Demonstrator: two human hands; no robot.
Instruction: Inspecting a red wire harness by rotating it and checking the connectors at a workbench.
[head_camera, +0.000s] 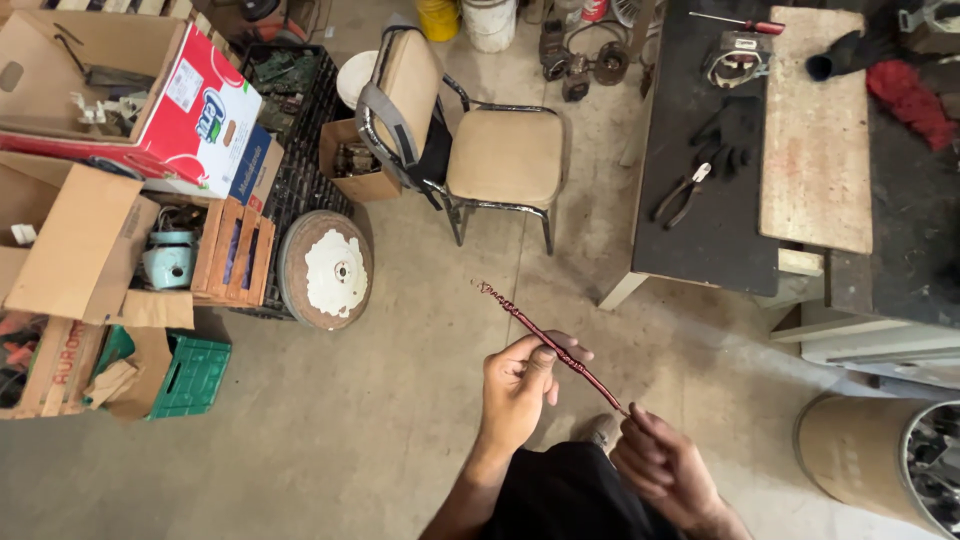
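1. Your left hand (520, 380) pinches the middle of the twisted reddish wire bundle (548, 345).
2. Your right hand (660, 465) grips its lower end.
3. The bundle slants above the concrete floor (330, 420), near the chair (480, 140).

A cluttered repair workshop is showing here: pliers (682, 196) and a screwdriver (740, 23) are lying on a dark workbench (700, 240), cardboard boxes (75, 240) of parts are crowding the concrete floor (330, 430), and a worn padded chair (480, 140) is standing between them.
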